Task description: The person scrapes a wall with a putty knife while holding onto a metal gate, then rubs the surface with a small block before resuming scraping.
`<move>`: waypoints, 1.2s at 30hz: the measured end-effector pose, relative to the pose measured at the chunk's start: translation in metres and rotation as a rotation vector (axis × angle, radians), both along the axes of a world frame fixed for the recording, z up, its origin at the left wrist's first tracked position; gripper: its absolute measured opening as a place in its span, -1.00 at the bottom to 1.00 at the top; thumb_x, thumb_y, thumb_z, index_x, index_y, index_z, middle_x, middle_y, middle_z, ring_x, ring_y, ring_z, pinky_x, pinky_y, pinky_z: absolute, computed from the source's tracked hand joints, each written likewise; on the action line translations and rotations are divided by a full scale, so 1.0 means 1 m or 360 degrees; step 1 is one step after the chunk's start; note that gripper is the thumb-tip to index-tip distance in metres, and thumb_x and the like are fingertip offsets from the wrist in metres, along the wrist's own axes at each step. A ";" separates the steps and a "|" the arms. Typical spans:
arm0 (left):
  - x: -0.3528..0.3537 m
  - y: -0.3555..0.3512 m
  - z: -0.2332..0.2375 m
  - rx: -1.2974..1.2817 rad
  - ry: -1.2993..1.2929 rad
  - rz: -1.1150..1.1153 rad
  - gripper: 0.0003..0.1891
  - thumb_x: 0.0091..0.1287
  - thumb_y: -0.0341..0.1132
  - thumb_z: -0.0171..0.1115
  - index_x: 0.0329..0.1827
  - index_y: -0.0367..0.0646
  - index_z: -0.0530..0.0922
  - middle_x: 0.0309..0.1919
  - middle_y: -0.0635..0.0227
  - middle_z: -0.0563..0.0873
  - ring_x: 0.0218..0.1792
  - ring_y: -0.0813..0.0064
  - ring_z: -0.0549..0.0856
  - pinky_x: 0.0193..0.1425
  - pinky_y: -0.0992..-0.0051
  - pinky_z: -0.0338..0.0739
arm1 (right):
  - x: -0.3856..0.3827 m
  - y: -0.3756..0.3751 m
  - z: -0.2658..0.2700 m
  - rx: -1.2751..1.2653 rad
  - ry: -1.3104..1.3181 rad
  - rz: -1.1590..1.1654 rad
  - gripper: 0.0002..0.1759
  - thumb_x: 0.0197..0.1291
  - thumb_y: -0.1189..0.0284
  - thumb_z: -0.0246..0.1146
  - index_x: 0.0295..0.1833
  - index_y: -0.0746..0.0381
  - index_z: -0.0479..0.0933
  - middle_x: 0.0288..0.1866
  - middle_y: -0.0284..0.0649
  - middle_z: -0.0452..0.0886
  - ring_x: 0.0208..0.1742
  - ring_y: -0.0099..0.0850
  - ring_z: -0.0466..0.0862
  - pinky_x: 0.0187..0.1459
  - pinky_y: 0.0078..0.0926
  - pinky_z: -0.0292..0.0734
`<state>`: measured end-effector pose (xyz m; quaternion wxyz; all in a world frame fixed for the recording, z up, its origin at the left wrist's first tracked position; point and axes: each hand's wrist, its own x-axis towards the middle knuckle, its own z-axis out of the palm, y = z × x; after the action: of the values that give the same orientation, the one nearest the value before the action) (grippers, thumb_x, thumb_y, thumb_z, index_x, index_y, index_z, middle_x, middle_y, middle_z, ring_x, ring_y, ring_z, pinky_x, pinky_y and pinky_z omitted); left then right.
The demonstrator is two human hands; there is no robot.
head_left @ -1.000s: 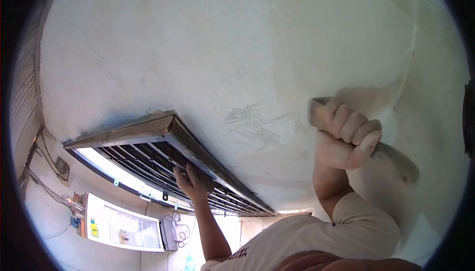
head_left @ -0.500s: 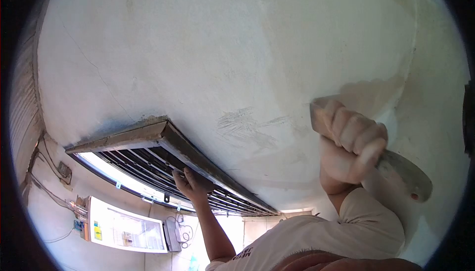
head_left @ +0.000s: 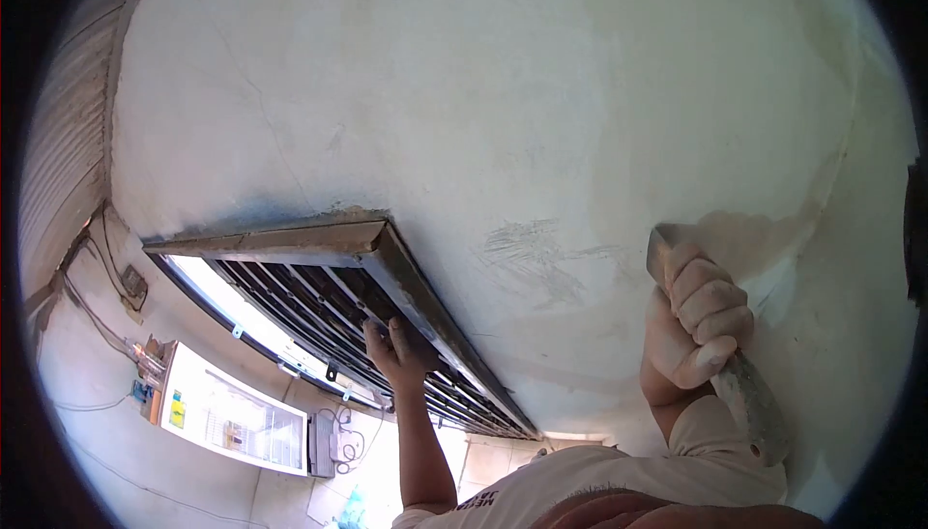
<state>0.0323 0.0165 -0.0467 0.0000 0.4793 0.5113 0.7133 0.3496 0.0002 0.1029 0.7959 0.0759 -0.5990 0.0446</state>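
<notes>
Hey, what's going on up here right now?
A person is working at a pale plastered surface. Their right hand grips a trowel, its blade close against the plaster. Their left hand holds the edge of a metal grille over a window opening. Scrape marks show in the plaster between the two hands.

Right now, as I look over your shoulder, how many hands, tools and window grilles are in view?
Hands: 2 (left hand, right hand)
Trowel: 1
Metal window grille: 1
Total: 4
</notes>
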 end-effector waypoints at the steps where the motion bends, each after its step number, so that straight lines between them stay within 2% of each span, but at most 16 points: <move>1: -0.003 0.002 -0.004 0.0012 -0.0010 -0.0011 -0.78 0.39 -0.35 0.08 -0.09 -0.38 0.40 -0.32 0.22 0.52 -0.32 0.51 0.49 -0.30 0.54 0.42 | 0.002 -0.004 -0.005 0.0003 -0.0022 0.0010 -0.53 0.31 0.18 0.09 -0.59 0.04 0.09 -0.70 -0.47 0.05 -0.65 -0.56 0.07 -0.43 -0.48 0.11; 2: -0.004 0.003 -0.006 0.0029 -0.0019 -0.0023 -0.81 0.39 -0.36 0.07 -0.12 -0.36 0.41 -0.33 0.23 0.51 -0.34 0.50 0.49 -0.31 0.53 0.41 | 0.002 -0.006 -0.009 0.0011 -0.0044 0.0019 -0.54 0.30 0.19 0.11 -0.59 0.04 0.10 -0.70 -0.47 0.05 -0.66 -0.56 0.07 -0.44 -0.48 0.11; 5: -0.008 0.001 -0.007 -0.0087 0.0068 -0.0004 -0.79 0.43 -0.33 0.06 -0.06 -0.33 0.40 -0.27 0.33 0.52 -0.24 0.57 0.48 -0.17 0.57 0.40 | -0.006 -0.011 -0.016 0.0276 0.0031 0.0053 -0.56 0.26 0.22 0.14 -0.60 0.03 0.12 -0.71 -0.48 0.07 -0.67 -0.56 0.10 -0.47 -0.49 0.14; 8: -0.002 0.001 -0.001 0.0007 0.0040 -0.0070 -0.83 0.42 -0.36 0.04 -0.10 -0.31 0.40 -0.30 0.33 0.51 -0.25 0.56 0.47 -0.17 0.56 0.39 | -0.010 0.003 -0.009 0.0255 -0.0011 -0.0011 -0.54 0.26 0.22 0.15 -0.60 0.05 0.12 -0.73 -0.47 0.07 -0.68 -0.56 0.13 -0.51 -0.50 0.16; 11: -0.008 0.002 -0.001 0.0049 0.0282 0.0050 -0.84 0.38 -0.43 0.06 -0.13 -0.40 0.41 -0.30 0.16 0.50 -0.36 0.47 0.49 -0.33 0.54 0.42 | -0.014 0.012 -0.006 0.0211 -0.0049 0.0047 -0.55 0.25 0.22 0.16 -0.59 0.07 0.13 -0.73 -0.46 0.09 -0.67 -0.55 0.16 -0.51 -0.49 0.17; 14: -0.007 0.004 -0.003 0.0070 0.0157 0.0008 -0.83 0.38 -0.44 0.06 -0.12 -0.43 0.39 -0.30 0.15 0.49 -0.38 0.49 0.51 -0.39 0.58 0.43 | -0.015 0.011 -0.006 0.0185 -0.0061 0.0053 -0.53 0.26 0.20 0.17 -0.60 0.08 0.13 -0.73 -0.46 0.09 -0.69 -0.54 0.14 -0.51 -0.49 0.17; 17: -0.010 0.003 -0.004 0.0036 0.0183 -0.0004 -0.79 0.39 -0.43 0.06 -0.09 -0.45 0.37 -0.28 0.15 0.49 -0.38 0.52 0.53 -0.42 0.60 0.45 | -0.021 -0.004 -0.014 0.0174 0.0258 -0.0041 -0.50 0.27 0.16 0.18 -0.60 0.08 0.12 -0.71 -0.47 0.10 -0.69 -0.53 0.15 -0.50 -0.49 0.17; 20: -0.009 0.001 0.000 0.0031 0.0252 -0.0038 -0.76 0.40 -0.41 0.05 -0.03 -0.46 0.36 -0.25 0.16 0.50 -0.34 0.54 0.54 -0.39 0.61 0.46 | -0.008 -0.023 -0.021 0.0298 0.0008 0.0073 -0.50 0.28 0.14 0.17 -0.59 0.08 0.11 -0.70 -0.46 0.11 -0.66 -0.52 0.16 -0.48 -0.48 0.17; 21: -0.007 0.001 0.000 0.0002 0.0118 -0.0096 -0.77 0.41 -0.38 0.05 -0.04 -0.42 0.37 -0.26 0.20 0.52 -0.31 0.53 0.54 -0.31 0.58 0.45 | -0.018 -0.022 -0.048 -0.0391 0.0347 -0.0221 -0.54 0.21 0.33 0.23 -0.63 0.09 0.14 -0.75 -0.46 0.10 -0.72 -0.55 0.18 -0.49 -0.52 0.34; 22: -0.004 0.000 0.000 -0.0030 -0.0016 -0.0155 -0.77 0.41 -0.35 0.05 -0.04 -0.37 0.38 -0.26 0.25 0.54 -0.28 0.52 0.53 -0.24 0.55 0.45 | -0.012 -0.009 -0.062 -0.0220 0.0285 -0.0137 -0.52 0.23 0.27 0.22 -0.63 0.08 0.13 -0.73 -0.47 0.11 -0.70 -0.54 0.17 -0.50 -0.51 0.26; 24: -0.003 0.000 -0.001 -0.0048 -0.0106 -0.0204 -0.76 0.42 -0.32 0.05 -0.03 -0.34 0.39 -0.24 0.27 0.57 -0.22 0.50 0.53 -0.15 0.51 0.44 | -0.024 0.013 -0.017 0.0133 0.0158 0.0038 -0.49 0.26 0.15 0.19 -0.63 0.05 0.11 -0.71 -0.48 0.12 -0.68 -0.51 0.14 -0.54 -0.50 0.11; 28: -0.011 0.002 -0.005 -0.0052 0.0082 -0.0115 -0.69 0.43 -0.30 0.05 0.06 -0.39 0.37 -0.15 0.20 0.58 -0.16 0.46 0.55 -0.08 0.49 0.45 | -0.006 -0.008 -0.025 0.0259 0.0049 0.0210 -0.49 0.29 0.17 0.19 -0.61 0.09 0.13 -0.74 -0.46 0.10 -0.72 -0.52 0.15 -0.56 -0.46 0.12; 31: -0.005 0.000 -0.004 -0.0105 0.0057 -0.0035 -0.64 0.43 -0.29 0.06 0.12 -0.42 0.35 -0.13 0.17 0.57 -0.13 0.44 0.54 -0.05 0.47 0.45 | -0.011 0.011 -0.029 0.0257 0.0076 0.0113 -0.50 0.34 0.09 0.07 -0.57 0.08 0.10 -0.70 -0.45 0.12 -0.66 -0.53 0.12 -0.51 -0.48 0.08; 34: -0.007 -0.002 -0.002 -0.0123 0.0049 -0.0065 -0.60 0.42 -0.28 0.08 0.15 -0.44 0.34 -0.12 0.15 0.56 -0.12 0.42 0.53 -0.03 0.45 0.45 | -0.023 0.018 -0.016 0.0064 0.0203 0.0215 -0.44 0.22 -0.02 0.20 -0.57 0.10 0.14 -0.70 -0.45 0.06 -0.67 -0.51 0.10 -0.49 -0.45 0.10; 35: -0.008 -0.001 -0.003 -0.0122 0.0060 -0.0094 -0.59 0.42 -0.28 0.09 0.16 -0.44 0.33 -0.12 0.14 0.56 -0.11 0.41 0.52 -0.03 0.44 0.45 | -0.022 0.022 -0.013 0.0125 0.0146 0.0251 -0.44 0.25 -0.06 0.13 -0.56 0.10 0.14 -0.70 -0.45 0.09 -0.66 -0.52 0.11 -0.48 -0.47 0.10; 36: -0.007 0.001 -0.001 -0.0041 0.0067 -0.0053 -0.65 0.42 -0.30 0.07 0.08 -0.43 0.35 -0.17 0.15 0.54 -0.20 0.45 0.53 -0.15 0.49 0.45 | -0.020 0.025 -0.012 0.0176 0.0091 0.0278 -0.43 0.28 -0.10 0.07 -0.55 0.10 0.13 -0.69 -0.45 0.12 -0.64 -0.53 0.13 -0.46 -0.48 0.10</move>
<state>0.0252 0.0177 -0.0474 0.0074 0.5025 0.5123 0.6964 0.3296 0.0254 0.0911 0.8004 0.1728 -0.5687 0.0784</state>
